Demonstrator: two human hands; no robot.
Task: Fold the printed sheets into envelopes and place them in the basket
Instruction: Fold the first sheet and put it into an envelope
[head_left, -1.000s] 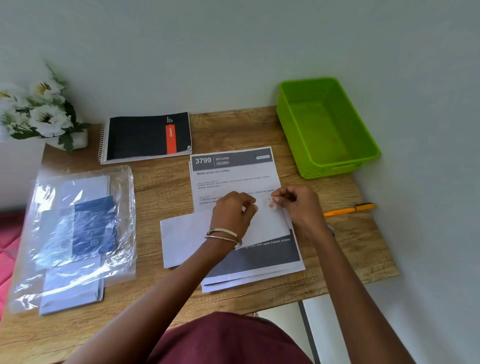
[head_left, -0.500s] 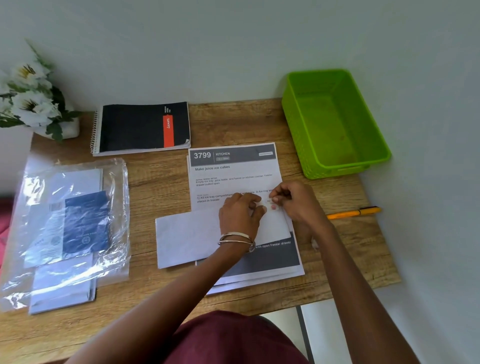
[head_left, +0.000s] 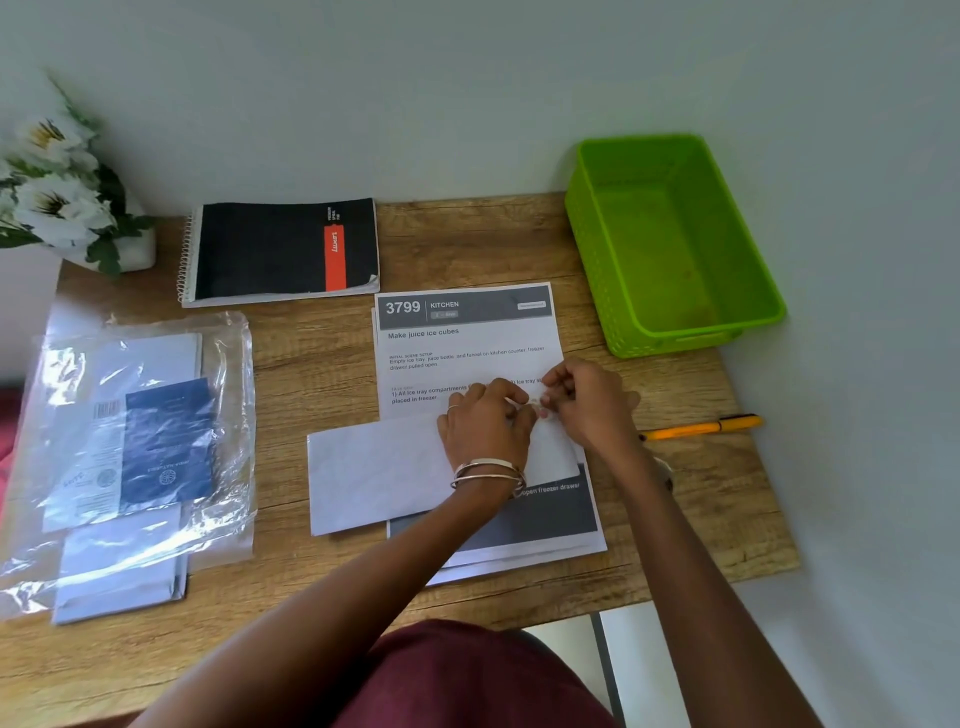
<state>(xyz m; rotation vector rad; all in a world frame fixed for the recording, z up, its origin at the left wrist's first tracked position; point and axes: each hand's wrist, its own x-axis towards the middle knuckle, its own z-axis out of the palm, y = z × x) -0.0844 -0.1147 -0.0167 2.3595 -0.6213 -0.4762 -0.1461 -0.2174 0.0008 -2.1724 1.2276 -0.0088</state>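
Both hands (head_left: 485, 423) (head_left: 587, 402) pinch envelope (head_left: 379, 470) top edge atop printed sheets (head_left: 467, 345). Risk: flap tears; basket (head_left: 587, 244) at 1 o'clock unfilled.

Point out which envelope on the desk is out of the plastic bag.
The white envelope lying across the printed sheets, under the left hand. The other envelopes sit at the desk's left, inside or under the clear plastic bag.

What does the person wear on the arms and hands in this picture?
Both forearms are bare, with no sleeves in view. The left hand has a thin ring on one finger, and metal bangles, silver and rose-gold in tone, sit at its wrist. The right hand shows no ring; something pale at its wrist is too hidden to name.
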